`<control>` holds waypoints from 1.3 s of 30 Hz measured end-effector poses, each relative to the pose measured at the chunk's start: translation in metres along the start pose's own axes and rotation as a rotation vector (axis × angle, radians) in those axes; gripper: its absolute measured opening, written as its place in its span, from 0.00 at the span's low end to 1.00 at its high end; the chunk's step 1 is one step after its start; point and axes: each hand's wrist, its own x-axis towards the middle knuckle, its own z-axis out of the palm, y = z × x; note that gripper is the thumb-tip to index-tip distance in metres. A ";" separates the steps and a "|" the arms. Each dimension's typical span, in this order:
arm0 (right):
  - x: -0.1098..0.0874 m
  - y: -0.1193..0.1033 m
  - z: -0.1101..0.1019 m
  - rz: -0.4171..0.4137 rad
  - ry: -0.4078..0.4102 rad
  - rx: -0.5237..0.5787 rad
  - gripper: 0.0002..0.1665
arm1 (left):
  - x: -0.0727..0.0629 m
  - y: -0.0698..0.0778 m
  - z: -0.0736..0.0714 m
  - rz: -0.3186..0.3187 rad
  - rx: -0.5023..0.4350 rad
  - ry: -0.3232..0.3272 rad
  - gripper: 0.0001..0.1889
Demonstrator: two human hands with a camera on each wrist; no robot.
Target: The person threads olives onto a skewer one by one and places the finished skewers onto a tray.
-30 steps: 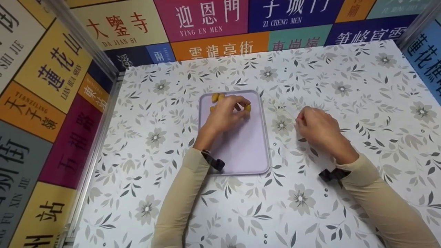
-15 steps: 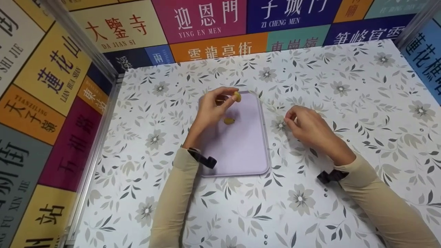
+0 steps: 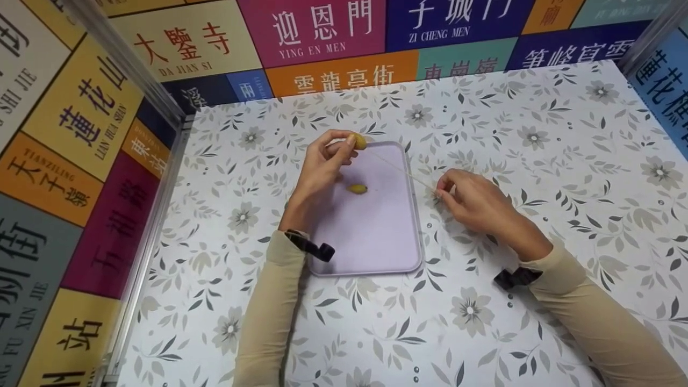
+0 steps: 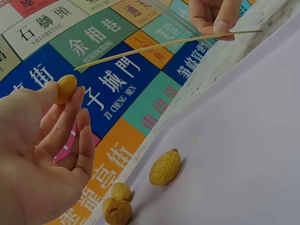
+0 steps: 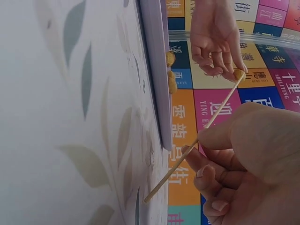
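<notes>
My left hand pinches a small wrinkled yellow fruit between thumb and fingers, raised over the far left part of the lilac tray. A thin bamboo skewer is pinched between the thumb and fingers of my right hand, off the tray's right side. The skewer slants toward the left hand, its tip close to the held fruit in the left wrist view. Another yellow fruit lies on the tray below the left hand. Several more fruits sit by the tray's edge, hidden behind the left hand in the head view.
The tray lies on a table covered in a floral print. Panels with large printed characters stand along the table's back and left sides, with another at the right. Both wrists carry black camera straps.
My left hand has picked a yellow fruit from the tray, lifted it and moved it back and left. The right hand has shifted slightly left with the skewer.
</notes>
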 end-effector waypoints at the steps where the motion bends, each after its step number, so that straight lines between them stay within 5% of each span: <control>1: 0.000 0.000 0.000 -0.001 0.004 -0.001 0.05 | 0.000 0.000 0.000 -0.013 -0.004 0.006 0.13; 17: 0.001 -0.001 0.000 0.017 0.000 0.024 0.05 | 0.000 -0.004 0.004 -0.001 -0.051 -0.056 0.14; 25: 0.000 -0.001 0.001 -0.012 0.033 0.027 0.05 | -0.001 -0.006 0.005 0.062 -0.049 -0.109 0.16; 39: 0.000 -0.001 0.004 -0.029 0.093 0.013 0.05 | -0.001 -0.010 0.012 0.188 0.026 -0.077 0.09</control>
